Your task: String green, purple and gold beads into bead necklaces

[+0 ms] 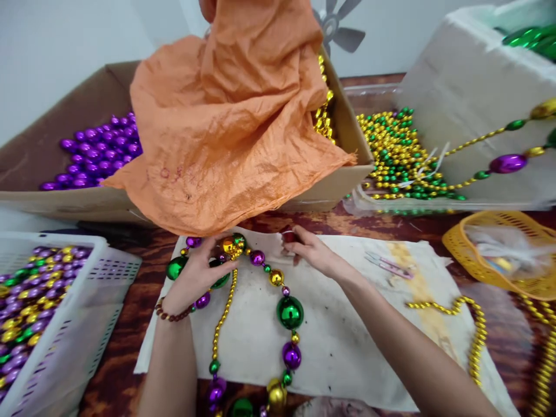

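Note:
My left hand, with a brown bead bracelet on the wrist, curls its fingers around the bunched upper part of a bead necklace. Large green, purple and gold beads make up this necklace, which hangs in a loop over a white cloth. A strand of small gold beads runs down from the same bunch. To the right, my right hand is closed in a pinch near the cloth's far edge. A thin pale line and something dark red show at its fingertips, too small to name.
An orange sack hangs over a cardboard box of purple and gold beads. At left stands a white basket of beads; at right are a foam box, a yellow basket, pink-handled snips and a gold bead chain.

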A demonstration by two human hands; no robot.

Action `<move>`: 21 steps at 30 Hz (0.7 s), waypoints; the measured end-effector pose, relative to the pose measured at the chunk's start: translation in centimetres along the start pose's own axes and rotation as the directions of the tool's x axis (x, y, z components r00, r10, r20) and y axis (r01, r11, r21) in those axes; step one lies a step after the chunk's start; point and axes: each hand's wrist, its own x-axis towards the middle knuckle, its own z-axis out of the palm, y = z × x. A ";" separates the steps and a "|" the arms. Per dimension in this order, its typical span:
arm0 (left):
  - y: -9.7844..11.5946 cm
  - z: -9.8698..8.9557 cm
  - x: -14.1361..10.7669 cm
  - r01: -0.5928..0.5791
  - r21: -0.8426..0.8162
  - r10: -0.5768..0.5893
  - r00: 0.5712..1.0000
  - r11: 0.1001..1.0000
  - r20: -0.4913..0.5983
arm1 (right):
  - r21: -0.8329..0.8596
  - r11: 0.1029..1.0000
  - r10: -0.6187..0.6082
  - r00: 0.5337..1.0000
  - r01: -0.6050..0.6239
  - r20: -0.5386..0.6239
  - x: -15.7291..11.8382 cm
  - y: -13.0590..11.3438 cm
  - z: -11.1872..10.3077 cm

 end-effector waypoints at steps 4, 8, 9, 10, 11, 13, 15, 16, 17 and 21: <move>1.7 0.3 -0.2 -0.060 0.136 0.047 0.995 0.989 0.092 | -0.191 0.981 0.003 0.991 -0.029 -0.133 -4.3 0.8 -2.4; 1.9 0.5 -1.2 -0.126 0.237 0.090 0.983 0.963 0.157 | -0.330 0.934 0.017 0.940 -0.137 -0.341 -8.7 2.2 -4.6; 1.6 0.4 -1.6 -0.137 0.259 0.100 0.983 0.956 0.151 | -0.363 0.915 0.009 0.911 -0.173 -0.413 -9.9 2.6 -5.2; 1.3 0.3 -1.9 -0.144 0.280 0.108 0.984 0.949 0.139 | -0.392 0.895 -0.003 0.876 -0.213 -0.483 -11.2 3.0 -5.8; 1.0 0.1 -2.3 -0.149 0.300 0.117 0.985 0.942 0.124 | -0.413 0.875 -0.016 0.836 -0.253 -0.548 -12.6 3.3 -6.5; 0.6 -0.3 -2.7 -0.167 0.324 0.137 0.984 0.931 0.115 | -0.432 0.841 -0.039 0.761 -0.324 -0.648 -15.3 3.7 -7.9; 0.6 -0.7 -3.0 -0.189 0.335 0.152 0.979 0.923 0.136 | -0.437 0.815 -0.065 0.689 -0.381 -0.722 -17.9 3.8 -9.3; 0.9 -0.8 -3.1 -0.197 0.337 0.153 0.976 0.920 0.155 | -0.438 0.801 -0.080 0.653 -0.407 -0.753 -19.0 3.7 -9.9; 1.2 -0.8 -3.2 -0.203 0.342 0.152 0.974 0.918 0.169 | -0.438 0.789 -0.092 0.623 -0.430 -0.777 -19.9 3.6 -10.5; 2.8 -0.5 -3.9 -0.243 0.372 0.193 0.967 0.896 0.166 | -0.452 0.753 -0.103 0.593 -0.477 -0.798 -21.0 3.0 -12.7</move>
